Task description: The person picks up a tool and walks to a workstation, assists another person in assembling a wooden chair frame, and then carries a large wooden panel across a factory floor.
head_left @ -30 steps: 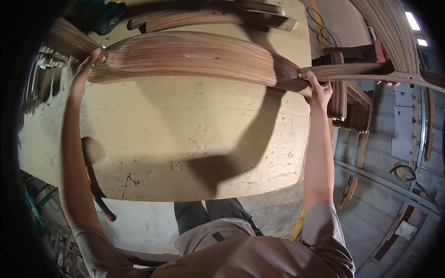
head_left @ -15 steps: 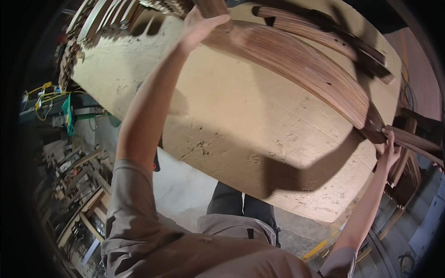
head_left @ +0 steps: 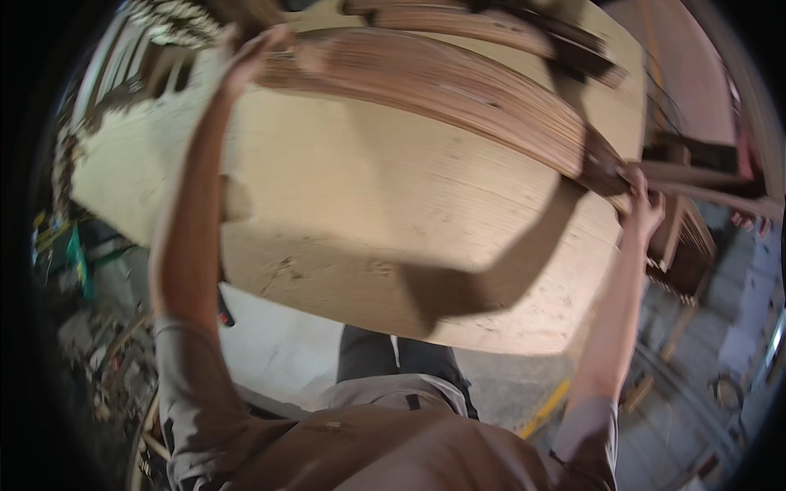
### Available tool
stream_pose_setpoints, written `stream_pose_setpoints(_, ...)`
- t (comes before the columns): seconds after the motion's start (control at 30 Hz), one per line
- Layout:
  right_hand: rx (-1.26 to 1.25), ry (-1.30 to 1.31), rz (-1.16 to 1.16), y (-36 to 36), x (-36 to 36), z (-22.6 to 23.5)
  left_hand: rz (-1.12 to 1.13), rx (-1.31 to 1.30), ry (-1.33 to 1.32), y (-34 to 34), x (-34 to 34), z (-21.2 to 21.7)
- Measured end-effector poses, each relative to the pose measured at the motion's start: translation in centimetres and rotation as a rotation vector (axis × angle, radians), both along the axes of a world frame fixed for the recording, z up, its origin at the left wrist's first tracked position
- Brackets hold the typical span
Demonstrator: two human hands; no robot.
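Observation:
A wide, curved wooden chair backrest [head_left: 426, 78] with reddish-brown grain spans the far side of the work table between my hands. A small dark mark shows on its face. My left hand [head_left: 255, 53] is closed round the left end, where an upright wooden post joins the curved panel; the fingers are blurred. At the right end, my right hand [head_left: 643, 203] grips the darker post with its fingers wrapped over the wood. Both arms are stretched out, and the backrest's shadow falls on the board covering the table [head_left: 327, 164].
Behind the backrest lie more brown wooden pieces [head_left: 467, 29]. Stacked curved slats [head_left: 115, 69] stand at the far left. Wooden frame parts [head_left: 688, 237] sit beyond the right edge, with what look like another person's fingers [head_left: 752, 222] near them. A yellow stripe [head_left: 544, 409] marks the floor.
The view has turned, so table, backrest and hands all appear farther left. The backrest looks somewhat more level. Both hands keep their hold on its ends.

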State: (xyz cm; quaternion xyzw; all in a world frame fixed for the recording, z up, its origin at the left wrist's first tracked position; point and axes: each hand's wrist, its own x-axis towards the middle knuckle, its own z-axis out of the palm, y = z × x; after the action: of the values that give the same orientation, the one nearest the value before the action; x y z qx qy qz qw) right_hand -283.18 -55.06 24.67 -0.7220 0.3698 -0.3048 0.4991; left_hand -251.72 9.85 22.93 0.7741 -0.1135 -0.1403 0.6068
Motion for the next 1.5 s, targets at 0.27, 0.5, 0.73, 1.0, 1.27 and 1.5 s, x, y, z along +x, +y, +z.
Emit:
stream_pose_setpoints(0.27,-0.701,0.135,-0.157,5.3,-2.0,0.6,0.061,0.141,-0.025,4.0,2.1,-1.2)
stream_pose_setpoints(0.5,-0.721,0.584,0.215,11.2,-3.5,-1.4,0.2,0.084,-0.08,-1.4,0.3,2.1)
stream_pose_setpoints(0.73,-0.596,0.582,0.214,11.2,-2.3,-1.0,0.208,0.097,-0.022,-0.6,0.3,1.1)
stream_pose_setpoints(1.0,-0.469,0.474,0.19,10.5,-2.0,-1.8,0.105,0.056,0.086,1.5,2.0,-1.0)
stream_pose_setpoints(1.27,-0.347,0.506,0.279,14.1,-6.9,-1.8,0.364,0.468,-0.124,-0.9,-0.6,2.3)
stream_pose_setpoints(1.5,-0.724,0.993,0.396,18.9,-18.7,1.7,0.291,0.07,-0.234,-6.0,-3.2,6.5)
